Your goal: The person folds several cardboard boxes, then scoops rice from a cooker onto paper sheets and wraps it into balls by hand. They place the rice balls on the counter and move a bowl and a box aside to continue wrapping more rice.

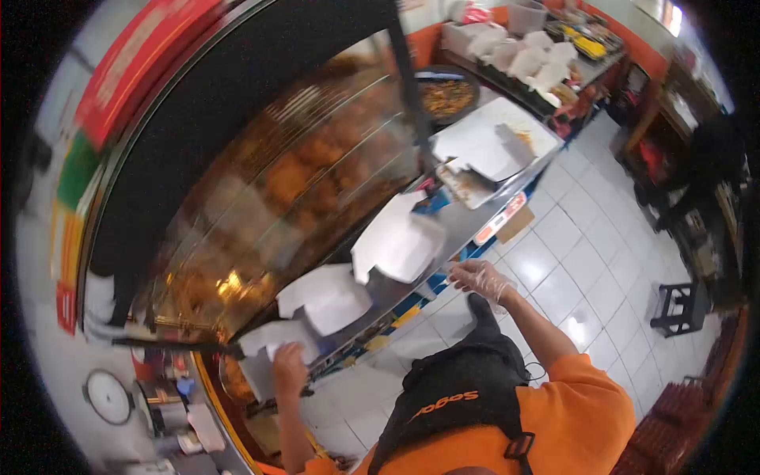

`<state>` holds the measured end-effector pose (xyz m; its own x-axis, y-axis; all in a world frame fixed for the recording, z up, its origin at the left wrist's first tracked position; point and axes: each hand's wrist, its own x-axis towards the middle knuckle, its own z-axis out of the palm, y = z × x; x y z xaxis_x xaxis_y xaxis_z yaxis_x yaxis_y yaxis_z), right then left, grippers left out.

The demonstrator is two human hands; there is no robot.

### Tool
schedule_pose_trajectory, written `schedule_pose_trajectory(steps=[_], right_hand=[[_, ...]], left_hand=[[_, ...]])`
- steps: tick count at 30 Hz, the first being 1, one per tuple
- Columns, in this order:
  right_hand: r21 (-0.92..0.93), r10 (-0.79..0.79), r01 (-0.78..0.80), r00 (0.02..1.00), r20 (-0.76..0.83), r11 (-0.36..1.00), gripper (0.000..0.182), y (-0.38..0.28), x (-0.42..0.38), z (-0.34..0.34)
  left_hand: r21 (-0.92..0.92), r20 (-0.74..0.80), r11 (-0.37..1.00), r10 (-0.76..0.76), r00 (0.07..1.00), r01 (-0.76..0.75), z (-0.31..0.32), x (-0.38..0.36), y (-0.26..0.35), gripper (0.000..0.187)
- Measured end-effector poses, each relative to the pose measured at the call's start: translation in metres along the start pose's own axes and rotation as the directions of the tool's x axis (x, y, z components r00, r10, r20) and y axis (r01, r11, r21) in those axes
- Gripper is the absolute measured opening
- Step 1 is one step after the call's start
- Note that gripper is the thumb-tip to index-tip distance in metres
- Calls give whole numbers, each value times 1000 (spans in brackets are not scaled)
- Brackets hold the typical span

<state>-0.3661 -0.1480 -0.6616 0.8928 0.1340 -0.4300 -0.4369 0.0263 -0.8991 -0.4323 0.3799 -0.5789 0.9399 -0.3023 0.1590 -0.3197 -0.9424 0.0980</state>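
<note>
At the lower left of the counter, my left hand (290,370) is bare, its fingers closed at the edge of the nearest white paper box (297,336). My right hand (479,279) wears a clear plastic glove and hangs beyond the counter's front edge, fingers curled together; whatever they hold is too small to tell. Two more open white boxes, a middle one (328,299) and a larger one (402,237), stand in a row along the counter. Behind them is a glass case with fried food (309,174), blurred.
A white tray (483,146) with food bits lies at the counter's far end, beside a dark pan of food (447,96). Filled plastic bags (538,62) stand on a back table. A black stool (679,309) stands on the tiled floor at right.
</note>
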Motion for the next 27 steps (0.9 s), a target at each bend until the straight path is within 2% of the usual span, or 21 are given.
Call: schedule_pose_trajectory(steps=[1,2,4,6,9,10,11,12,13,14,15,16,18,19,20,21,22,24,25,26,27], right_hand=[[-23,8,-7,1000,28,1000,48,-4,2,-25],[65,2,0,999,-32,998,48,-5,3,-48],[231,0,36,988,-153,972,50,-3,14,-95],[326,-1,118,942,-337,938,50,-1,28,-136],[431,-26,277,864,-502,859,37,4,48,-196],[494,-16,288,875,-483,820,37,12,59,-214],[472,-62,354,847,-528,807,38,7,59,-223],[434,16,268,836,-548,860,36,-10,57,-233],[420,-7,288,831,-556,860,36,-15,56,-242],[438,49,237,835,-549,867,36,-28,54,-250],[467,80,211,844,-530,859,37,-30,63,-261],[437,28,250,843,-538,864,36,-31,70,-267],[531,-42,273,913,-406,802,34,-28,96,-282],[543,-27,270,910,-414,795,33,-16,125,-281],[551,-14,269,906,-422,790,33,-7,151,-282],[452,76,191,857,-509,871,34,-55,116,-276],[370,51,166,858,-512,914,35,-49,128,-280],[199,5,109,868,-497,974,37,-36,155,-278],[160,54,44,827,-560,986,38,-71,126,-273],[-221,-201,87,795,-573,971,37,-50,144,-277],[-569,-448,122,756,-478,813,36,-10,179,-283]], left_hand=[[-198,-57,979,28,998,-39,-12,40,66,26],[-388,-111,918,39,993,-79,-22,90,135,25],[-689,-58,705,179,982,-169,-14,180,243,23],[-750,-76,584,391,917,-311,23,279,323,32],[-864,104,484,437,894,-136,136,418,411,49],[-891,174,450,450,876,-54,171,458,433,56],[-865,194,492,514,836,-102,201,489,447,59],[-831,216,535,560,800,-151,221,510,454,63],[-785,337,608,581,741,-121,218,522,466,63],[-722,457,685,576,678,-96,216,530,472,64],[-747,491,663,603,628,-53,235,542,465,62],[-765,521,644,625,581,-7,254,550,460,59],[-774,614,589,611,499,233,232,551,464,53],[-770,630,558,585,511,311,236,551,459,48],[-728,673,604,542,503,324,221,550,463,44],[-734,659,614,543,520,289,229,552,463,38],[-738,646,625,543,536,255,232,552,464,32],[-611,521,783,506,687,-113,232,549,468,26],[-482,443,832,501,743,-273,226,544,473,23],[-465,334,831,483,809,-304,205,540,480,23],[-439,222,837,453,864,-326,170,535,489,22]])
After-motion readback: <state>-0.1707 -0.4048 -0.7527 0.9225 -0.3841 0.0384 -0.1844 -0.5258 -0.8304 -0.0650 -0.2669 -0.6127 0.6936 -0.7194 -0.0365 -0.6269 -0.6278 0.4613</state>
